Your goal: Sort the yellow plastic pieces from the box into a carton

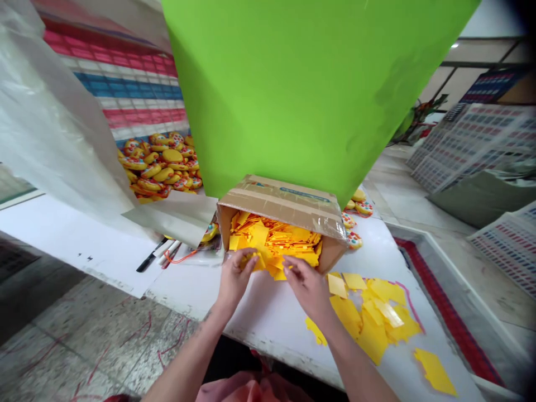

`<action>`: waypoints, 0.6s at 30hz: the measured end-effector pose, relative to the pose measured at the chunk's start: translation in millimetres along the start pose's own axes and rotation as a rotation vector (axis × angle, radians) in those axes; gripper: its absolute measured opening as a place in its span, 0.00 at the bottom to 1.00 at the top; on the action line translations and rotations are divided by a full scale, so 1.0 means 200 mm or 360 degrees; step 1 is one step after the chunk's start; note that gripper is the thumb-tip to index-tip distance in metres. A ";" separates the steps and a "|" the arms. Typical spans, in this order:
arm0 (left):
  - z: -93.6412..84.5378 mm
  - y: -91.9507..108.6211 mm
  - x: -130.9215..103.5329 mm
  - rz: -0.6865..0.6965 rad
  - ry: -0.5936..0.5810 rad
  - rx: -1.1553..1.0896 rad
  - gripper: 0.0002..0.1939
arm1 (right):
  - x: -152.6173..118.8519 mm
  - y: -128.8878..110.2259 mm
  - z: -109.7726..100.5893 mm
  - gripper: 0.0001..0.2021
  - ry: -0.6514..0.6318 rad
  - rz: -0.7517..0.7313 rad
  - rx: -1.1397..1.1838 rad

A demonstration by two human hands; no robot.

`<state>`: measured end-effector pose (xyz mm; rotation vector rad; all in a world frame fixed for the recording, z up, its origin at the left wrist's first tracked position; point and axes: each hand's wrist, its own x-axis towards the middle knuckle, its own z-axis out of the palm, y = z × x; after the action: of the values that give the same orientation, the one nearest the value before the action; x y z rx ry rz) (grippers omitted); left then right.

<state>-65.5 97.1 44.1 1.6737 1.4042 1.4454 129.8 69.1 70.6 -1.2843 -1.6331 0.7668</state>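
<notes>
A cardboard box [285,202] lies on its side on the white table [268,318], its opening facing me, filled with yellow pieces [288,239]. At the lower left of the opening, my left hand [238,273] pinches a small yellow piece [259,261]. My right hand [305,280] is at the front of the opening, its fingers bent close to the yellow pieces; whether anything is between them is too small to tell. More flat yellow pieces [371,321] lie spread on the table at the right.
A tall green panel [301,95] stands behind the box. Round yellow items [167,162] are heaped at the back left. Pens [161,251] and a grey sheet [178,218] lie left of the box. A white-rimmed container [444,290] stands beyond the table's right edge.
</notes>
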 end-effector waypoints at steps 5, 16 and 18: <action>0.11 0.03 -0.29 -0.0583 -0.0355 -0.0638 0.16 | -0.29 0.14 0.09 0.31 -0.0155 0.0583 0.0732; 0.05 0.05 -0.08 -0.0048 -0.0392 0.0058 0.12 | -0.38 0.31 -0.31 0.24 0.0148 0.0701 0.0302; 0.00 0.00 0.08 0.0091 -0.0089 0.0417 0.12 | -0.40 0.41 -0.44 0.23 0.0227 0.0627 -0.0127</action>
<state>-67.4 110.9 50.8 1.9127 1.5817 1.2774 248.5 9.8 13.5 -1.7070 -1.3237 0.8268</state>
